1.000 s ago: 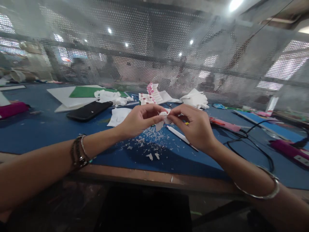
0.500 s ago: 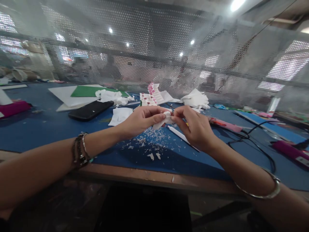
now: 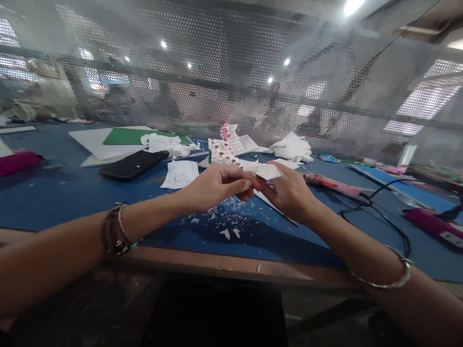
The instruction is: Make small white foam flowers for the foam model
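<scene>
My left hand is closed, thumb pressed against the bent fingers; what lies between them, if anything, is hidden. Its fingertips meet the fingers of my right hand, which holds a piece of white paper. The paper lies nearly flat above both hands' fingertips, and the right fingers are partly covered by it. Below the hands, small white shreds are scattered over the blue tabletop. A white stick-like pen lies partly hidden under my right hand. Just behind stands a ridged white piece with pink dots.
A black phone, a white paper square and a green sheet lie left. Folded white papers are behind. On the right are a pink glue gun, its black cable and a purple power strip.
The white paper, earlier bunched between both hands' fingertips, now lies flatter and further right, over the right fingers. My left thumb has shifted right, and the right hand has turned.
</scene>
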